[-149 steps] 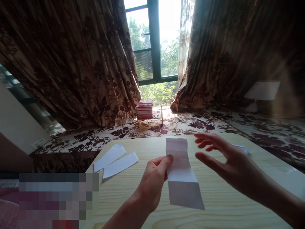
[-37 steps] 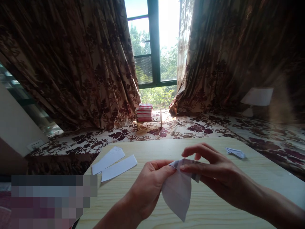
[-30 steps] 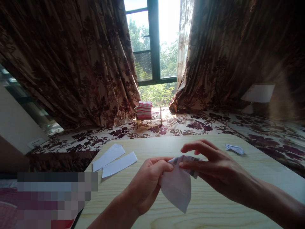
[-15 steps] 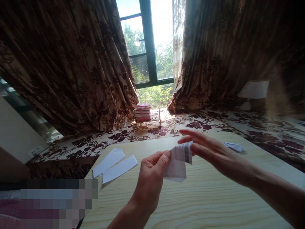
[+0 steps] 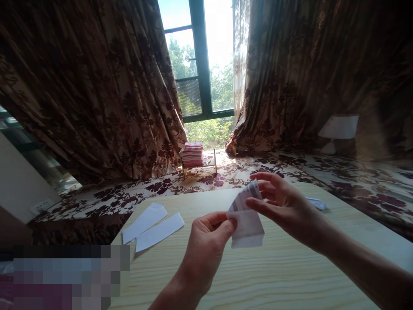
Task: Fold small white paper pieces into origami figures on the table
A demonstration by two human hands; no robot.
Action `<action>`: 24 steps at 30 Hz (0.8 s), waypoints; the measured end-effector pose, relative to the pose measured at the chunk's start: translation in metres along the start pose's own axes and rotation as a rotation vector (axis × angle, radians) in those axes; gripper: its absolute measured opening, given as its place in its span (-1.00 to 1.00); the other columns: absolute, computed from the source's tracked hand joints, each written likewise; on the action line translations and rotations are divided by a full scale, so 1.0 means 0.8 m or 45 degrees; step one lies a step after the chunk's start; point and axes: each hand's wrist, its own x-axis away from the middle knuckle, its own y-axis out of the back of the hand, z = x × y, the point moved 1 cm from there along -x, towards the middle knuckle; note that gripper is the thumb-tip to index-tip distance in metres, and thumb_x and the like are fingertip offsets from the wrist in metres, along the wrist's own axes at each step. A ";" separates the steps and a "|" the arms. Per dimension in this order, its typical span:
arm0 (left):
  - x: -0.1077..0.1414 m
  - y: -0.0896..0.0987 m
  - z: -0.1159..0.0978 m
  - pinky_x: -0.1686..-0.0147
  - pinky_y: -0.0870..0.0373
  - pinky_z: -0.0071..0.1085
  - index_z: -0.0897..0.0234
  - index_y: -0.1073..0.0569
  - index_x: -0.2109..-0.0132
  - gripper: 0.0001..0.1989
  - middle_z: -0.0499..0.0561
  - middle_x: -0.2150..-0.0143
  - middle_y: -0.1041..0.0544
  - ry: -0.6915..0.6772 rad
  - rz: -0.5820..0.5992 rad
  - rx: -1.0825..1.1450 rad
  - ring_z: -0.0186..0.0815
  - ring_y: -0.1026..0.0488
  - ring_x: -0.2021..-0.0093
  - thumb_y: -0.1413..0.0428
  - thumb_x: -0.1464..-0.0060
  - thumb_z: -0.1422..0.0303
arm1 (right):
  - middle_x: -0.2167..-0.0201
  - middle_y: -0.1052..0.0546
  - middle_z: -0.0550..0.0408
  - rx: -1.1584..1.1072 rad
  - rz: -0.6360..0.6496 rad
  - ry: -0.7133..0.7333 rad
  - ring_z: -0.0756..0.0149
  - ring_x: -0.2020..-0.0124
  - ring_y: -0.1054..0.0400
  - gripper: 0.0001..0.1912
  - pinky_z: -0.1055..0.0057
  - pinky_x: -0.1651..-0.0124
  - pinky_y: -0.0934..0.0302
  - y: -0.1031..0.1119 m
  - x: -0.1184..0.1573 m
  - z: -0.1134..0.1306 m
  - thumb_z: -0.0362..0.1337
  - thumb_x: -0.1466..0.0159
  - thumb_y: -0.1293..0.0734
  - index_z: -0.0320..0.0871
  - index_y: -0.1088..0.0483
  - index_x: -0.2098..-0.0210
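Okay, your left hand (image 5: 206, 245) has a narrow grip on the part-folded paper (image 5: 248, 226) above the counter (image 5: 258, 282); your right hand (image 5: 285, 202) curls at its upper edge, can't tell if gripping. Print's too small to read. Two strips (image 5: 159, 232) lie flat, one piece (image 5: 318, 203) looks folded, striped cloths (image 5: 192, 154) farther back.

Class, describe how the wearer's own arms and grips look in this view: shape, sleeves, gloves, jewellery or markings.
The left grip and right grip are bare, slim-fingered hands, with no glove, ring or marking visible. The left forearm and right forearm narrow towards the wrists, with no sleeve, watch or bracelet in view. Nail detail is unclear.
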 end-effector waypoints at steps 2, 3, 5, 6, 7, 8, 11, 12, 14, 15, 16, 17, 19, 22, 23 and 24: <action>-0.001 0.000 -0.001 0.32 -0.30 -0.49 0.32 -0.64 0.28 -0.82 0.04 0.44 -0.61 -0.021 -0.037 -0.012 -0.38 -0.41 0.41 -0.26 0.07 0.34 | 0.34 -0.48 0.04 0.164 -0.133 0.046 0.23 0.31 -0.41 -0.54 0.33 0.31 -0.35 0.007 0.000 0.001 0.03 -0.04 -0.44 -0.13 -0.32 0.23; -0.002 0.000 -0.001 0.32 -0.31 -0.49 0.32 -0.64 0.28 -0.82 0.04 0.44 -0.62 -0.032 -0.053 -0.014 -0.37 -0.42 0.41 -0.26 0.07 0.35 | 0.35 -0.48 0.04 0.227 -0.152 0.044 0.24 0.33 -0.40 -0.57 0.34 0.33 -0.33 0.010 -0.001 0.002 0.05 -0.05 -0.43 -0.14 -0.34 0.29; -0.003 0.000 -0.002 0.31 -0.33 -0.48 0.31 -0.64 0.28 -0.83 0.03 0.45 -0.62 -0.050 -0.071 -0.014 -0.36 -0.44 0.41 -0.26 0.07 0.36 | 0.40 -0.48 0.05 0.306 -0.097 0.007 0.26 0.38 -0.38 -0.61 0.37 0.38 -0.29 0.012 -0.001 0.003 0.07 -0.08 -0.40 -0.14 -0.38 0.36; -0.003 -0.001 -0.002 0.30 -0.34 -0.48 0.31 -0.64 0.28 -0.83 0.03 0.44 -0.62 -0.060 -0.071 -0.015 -0.36 -0.45 0.41 -0.25 0.06 0.36 | 0.43 -0.48 0.07 0.318 -0.052 -0.011 0.28 0.41 -0.37 -0.62 0.38 0.41 -0.26 0.011 -0.001 0.004 0.07 -0.09 -0.39 -0.14 -0.40 0.39; -0.003 -0.001 -0.002 0.29 -0.34 -0.47 0.31 -0.64 0.27 -0.84 0.03 0.44 -0.62 -0.070 -0.069 -0.019 -0.36 -0.45 0.41 -0.25 0.05 0.36 | 0.44 -0.48 0.08 0.312 -0.008 -0.022 0.29 0.43 -0.36 -0.63 0.39 0.42 -0.24 0.010 -0.001 0.005 0.07 -0.10 -0.38 -0.14 -0.41 0.41; -0.003 -0.001 -0.002 0.29 -0.34 -0.47 0.31 -0.64 0.27 -0.84 0.03 0.44 -0.62 -0.081 -0.065 -0.022 -0.37 -0.45 0.42 -0.24 0.04 0.37 | 0.46 -0.48 0.08 0.296 0.035 -0.030 0.29 0.43 -0.35 -0.64 0.40 0.41 -0.22 0.008 -0.001 0.007 0.06 -0.11 -0.37 -0.14 -0.43 0.42; -0.003 -0.003 -0.002 0.26 -0.34 -0.47 0.31 -0.64 0.25 -0.83 0.03 0.42 -0.63 -0.101 -0.054 -0.027 -0.36 -0.46 0.40 -0.22 0.02 0.37 | 0.48 -0.50 0.10 0.220 0.111 -0.057 0.31 0.44 -0.34 -0.64 0.42 0.42 -0.19 0.003 -0.001 0.011 0.05 -0.14 -0.35 -0.14 -0.45 0.45; -0.003 -0.003 -0.002 0.25 -0.34 -0.46 0.31 -0.64 0.25 -0.83 0.03 0.41 -0.63 -0.106 -0.053 -0.025 -0.35 -0.46 0.39 -0.22 0.02 0.38 | 0.48 -0.50 0.10 0.193 0.130 -0.081 0.31 0.44 -0.33 -0.64 0.42 0.43 -0.19 0.001 -0.001 0.012 0.05 -0.15 -0.34 -0.15 -0.44 0.46; -0.003 -0.004 -0.002 0.23 -0.33 -0.45 0.32 -0.64 0.23 -0.82 0.04 0.39 -0.63 -0.113 -0.044 -0.019 -0.34 -0.46 0.36 -0.22 0.02 0.37 | 0.49 -0.50 0.10 0.138 0.159 -0.136 0.32 0.46 -0.33 -0.62 0.42 0.44 -0.18 -0.001 -0.001 0.012 0.05 -0.15 -0.33 -0.16 -0.43 0.48; -0.003 -0.004 -0.002 0.23 -0.33 -0.45 0.32 -0.63 0.23 -0.81 0.04 0.39 -0.63 -0.114 -0.044 -0.015 -0.34 -0.46 0.36 -0.22 0.01 0.36 | 0.48 -0.51 0.10 0.112 0.164 -0.156 0.32 0.46 -0.33 -0.62 0.42 0.44 -0.19 -0.002 -0.001 0.012 0.05 -0.15 -0.34 -0.17 -0.43 0.48; -0.003 -0.004 -0.002 0.24 -0.32 -0.45 0.32 -0.63 0.23 -0.81 0.04 0.39 -0.63 -0.114 -0.047 -0.011 -0.34 -0.45 0.36 -0.22 0.02 0.35 | 0.48 -0.51 0.09 0.093 0.164 -0.170 0.33 0.46 -0.33 -0.63 0.42 0.44 -0.18 -0.002 -0.001 0.011 0.04 -0.14 -0.34 -0.17 -0.43 0.47; -0.004 -0.004 -0.002 0.25 -0.32 -0.45 0.32 -0.63 0.24 -0.81 0.04 0.40 -0.62 -0.111 -0.052 -0.011 -0.34 -0.44 0.36 -0.22 0.02 0.34 | 0.48 -0.51 0.09 0.080 0.162 -0.179 0.34 0.47 -0.33 -0.64 0.42 0.45 -0.18 -0.003 -0.001 0.011 0.03 -0.14 -0.35 -0.18 -0.43 0.46; -0.004 -0.004 -0.001 0.29 -0.31 -0.46 0.33 -0.64 0.26 -0.81 0.04 0.43 -0.61 -0.094 -0.062 -0.020 -0.34 -0.42 0.37 -0.24 0.04 0.33 | 0.48 -0.51 0.10 0.066 0.157 -0.185 0.34 0.47 -0.32 -0.67 0.43 0.44 -0.18 -0.003 -0.001 0.010 0.01 -0.13 -0.36 -0.17 -0.44 0.45; -0.006 -0.002 0.001 0.34 -0.28 -0.48 0.36 -0.64 0.33 -0.83 0.03 0.49 -0.58 -0.047 -0.057 -0.031 -0.37 -0.38 0.41 -0.27 0.09 0.34 | 0.48 -0.50 0.10 0.063 0.150 -0.182 0.32 0.45 -0.34 -0.68 0.41 0.41 -0.20 -0.002 -0.001 0.009 -0.02 -0.12 -0.37 -0.16 -0.41 0.50; -0.006 -0.002 0.002 0.35 -0.27 -0.48 0.36 -0.64 0.36 -0.84 0.03 0.51 -0.57 -0.034 -0.059 -0.028 -0.38 -0.37 0.43 -0.27 0.10 0.34 | 0.49 -0.50 0.10 0.071 0.137 -0.174 0.31 0.44 -0.35 -0.69 0.41 0.41 -0.20 -0.001 -0.001 0.008 -0.02 -0.11 -0.37 -0.16 -0.40 0.52; -0.006 -0.001 0.003 0.36 -0.26 -0.48 0.36 -0.64 0.37 -0.84 0.02 0.53 -0.56 -0.026 -0.066 -0.022 -0.39 -0.36 0.44 -0.27 0.11 0.35 | 0.50 -0.49 0.10 0.083 0.120 -0.161 0.31 0.45 -0.35 -0.69 0.40 0.42 -0.21 0.000 -0.002 0.007 -0.03 -0.11 -0.38 -0.16 -0.39 0.53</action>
